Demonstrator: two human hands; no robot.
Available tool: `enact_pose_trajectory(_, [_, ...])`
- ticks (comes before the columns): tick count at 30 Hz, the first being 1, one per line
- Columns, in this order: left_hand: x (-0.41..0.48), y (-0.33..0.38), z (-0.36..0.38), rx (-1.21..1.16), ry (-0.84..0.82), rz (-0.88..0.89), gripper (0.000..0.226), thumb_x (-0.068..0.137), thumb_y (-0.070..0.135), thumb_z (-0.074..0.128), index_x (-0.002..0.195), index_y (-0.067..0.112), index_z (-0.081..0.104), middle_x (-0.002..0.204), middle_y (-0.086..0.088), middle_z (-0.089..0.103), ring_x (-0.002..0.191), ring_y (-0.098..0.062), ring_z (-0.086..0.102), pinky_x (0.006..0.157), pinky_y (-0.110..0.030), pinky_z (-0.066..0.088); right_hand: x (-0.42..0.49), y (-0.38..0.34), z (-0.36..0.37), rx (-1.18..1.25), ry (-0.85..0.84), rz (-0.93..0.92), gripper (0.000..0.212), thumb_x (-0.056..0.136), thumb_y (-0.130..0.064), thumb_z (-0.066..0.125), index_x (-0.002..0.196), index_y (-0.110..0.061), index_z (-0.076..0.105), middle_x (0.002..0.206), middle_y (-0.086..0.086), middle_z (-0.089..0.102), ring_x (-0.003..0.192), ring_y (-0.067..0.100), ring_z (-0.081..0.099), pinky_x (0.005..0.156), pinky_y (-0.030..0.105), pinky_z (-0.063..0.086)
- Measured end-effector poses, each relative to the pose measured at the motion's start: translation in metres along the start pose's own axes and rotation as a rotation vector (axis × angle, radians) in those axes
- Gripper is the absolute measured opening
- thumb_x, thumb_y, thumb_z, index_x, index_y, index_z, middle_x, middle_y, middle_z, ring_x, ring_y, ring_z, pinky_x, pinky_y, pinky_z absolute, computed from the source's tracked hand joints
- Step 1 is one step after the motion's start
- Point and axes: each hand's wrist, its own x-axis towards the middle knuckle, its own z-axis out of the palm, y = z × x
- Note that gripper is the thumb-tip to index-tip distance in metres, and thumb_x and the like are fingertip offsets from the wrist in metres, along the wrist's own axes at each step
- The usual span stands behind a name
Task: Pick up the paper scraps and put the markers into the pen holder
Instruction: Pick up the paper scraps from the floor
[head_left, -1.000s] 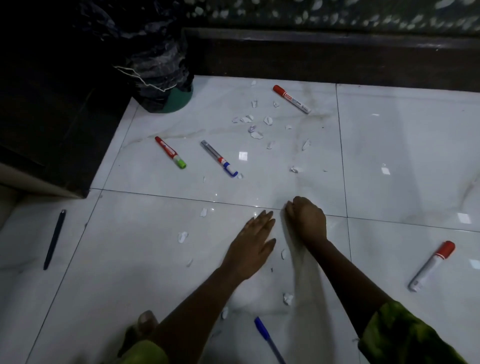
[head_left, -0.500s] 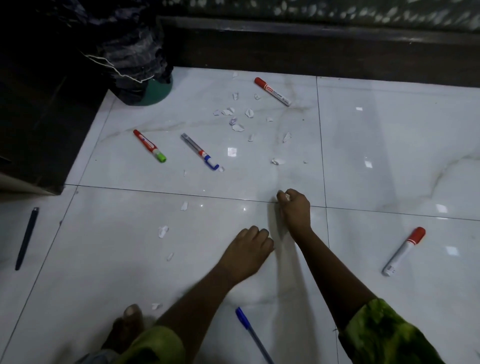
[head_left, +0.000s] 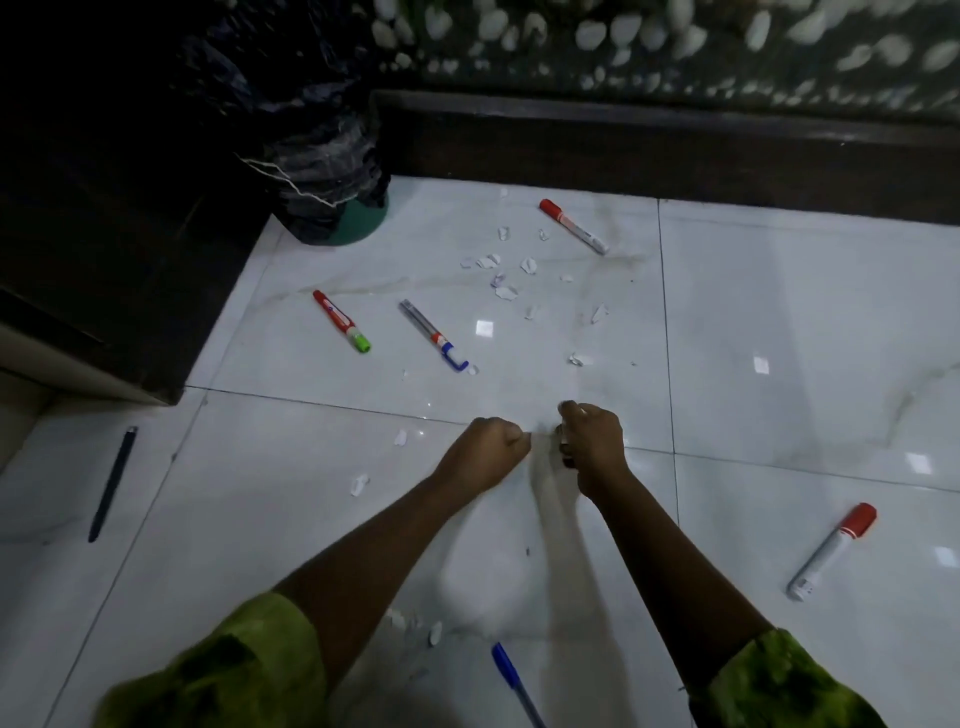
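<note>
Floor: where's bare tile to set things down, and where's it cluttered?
Bare: the far-right tile beyond the near red marker, and the tile between the black pen and the left arm. Crowded: scraps strewn between the blue marker and far red marker.

Dim scene overall, the upper left sinking into near-black. The glossy white marble-tile floor (head_left: 779, 322) catches small square glints of overhead light, and soft forearm shadows fall across it toward the camera. Straight tile joints bow near the edges; the curled fingers (head_left: 511, 434) look slightly smeared.
</note>
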Motion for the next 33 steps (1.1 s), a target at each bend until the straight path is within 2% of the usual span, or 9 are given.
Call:
enact_pose_trajectory(5, [0.021,0.024,-0.074,-0.683,0.057,-0.406,0.041,0.09,0.021,0.049,0.051,0.016,0.037,0.038,0.004,0.034,0.028,-0.008,0.025,0.037,-0.012,0.019,-0.009,-0.053,0.038,0.215,-0.225,0.203,0.03,0.091,-0.015,0.052,0.063,-0.013,0.045,0.05,0.003,0.042,0.027,0.007,0.029,0.031,0.013,0.021])
enact_pose_trajectory(9, [0.046,0.022,-0.145,-0.892,0.018,-0.52,0.042,0.092,0.022,0.042,0.052,0.017,0.032,0.03,0.007,0.026,0.023,-0.006,0.017,0.036,-0.005,0.013,-0.005,-0.102,0.081,0.306,-0.368,0.211,0.02,0.092,-0.02,0.055,0.075,-0.012,0.049,0.058,0.006,0.043,0.028,0.006,0.03,0.03,0.011,0.021])
enact_pose_trajectory(17, [0.113,0.021,-0.292,-1.354,0.245,-0.329,0.04,0.095,0.013,0.028,0.055,0.014,0.032,0.025,0.003,0.034,0.017,-0.006,0.024,0.025,-0.007,0.011,0.026,-0.241,0.206,0.417,-0.535,0.028,0.039,0.096,-0.034,0.046,0.063,-0.013,0.041,0.037,-0.002,0.043,0.026,0.003,0.028,0.025,0.01,0.019])
enact_pose_trajectory(20, [0.137,0.025,-0.345,-1.54,0.445,-0.232,0.039,0.098,0.014,0.026,0.061,0.01,0.04,0.05,-0.005,0.045,0.023,-0.008,0.04,0.025,-0.011,0.021,0.048,-0.289,0.262,0.481,-0.59,-0.04,0.048,0.098,-0.04,0.037,0.057,-0.014,0.037,0.034,-0.002,0.039,0.025,0.006,0.031,0.027,0.012,0.024])
enact_pose_trajectory(22, [0.149,0.029,-0.373,-1.601,0.542,-0.179,0.035,0.1,0.018,0.026,0.087,0.001,0.054,0.088,-0.012,0.057,0.067,-0.014,0.066,0.046,-0.014,0.042,0.057,-0.315,0.289,0.497,-0.541,-0.05,0.049,0.098,-0.042,0.035,0.059,-0.013,0.039,0.046,0.002,0.042,0.036,0.011,0.037,0.031,0.014,0.029])
enact_pose_trajectory(24, [0.155,0.034,-0.393,-1.608,0.526,-0.175,0.041,0.1,0.026,0.027,0.122,-0.002,0.048,0.131,-0.02,0.049,0.12,-0.028,0.052,0.085,-0.029,0.044,0.059,-0.333,0.308,0.481,-0.499,-0.045,0.046,0.099,-0.042,0.031,0.073,-0.007,0.045,0.064,0.005,0.044,0.053,0.015,0.041,0.037,0.019,0.036])
enact_pose_trajectory(27, [0.149,0.032,-0.407,-1.523,0.446,-0.183,0.045,0.098,0.032,0.033,0.127,0.001,0.045,0.144,-0.017,0.036,0.13,-0.028,0.041,0.107,-0.038,0.033,0.05,-0.344,0.323,0.425,-0.531,-0.018,0.045,0.099,-0.041,0.031,0.107,0.0,0.045,0.096,0.015,0.049,0.083,0.026,0.054,0.066,0.033,0.047])
enact_pose_trajectory(30, [0.144,0.026,-0.409,-1.422,0.416,-0.15,0.05,0.099,0.032,0.032,0.138,0.002,0.036,0.154,-0.015,0.023,0.143,-0.026,0.021,0.114,-0.041,0.021,0.041,-0.345,0.321,0.42,-0.602,-0.021,0.032,0.1,-0.033,0.032,0.089,-0.005,0.042,0.115,0.019,0.05,0.106,0.03,0.054,0.084,0.047,0.044])
enact_pose_trajectory(33, [0.143,0.018,-0.407,-1.35,0.51,-0.102,0.043,0.098,0.021,0.031,0.134,0.001,0.042,0.146,-0.014,0.04,0.137,-0.027,0.033,0.115,-0.039,0.02,0.032,-0.34,0.309,0.401,-0.567,-0.07,0.032,0.1,-0.025,0.031,0.077,-0.007,0.044,0.117,0.017,0.049,0.136,0.035,0.028,0.11,0.054,0.022])
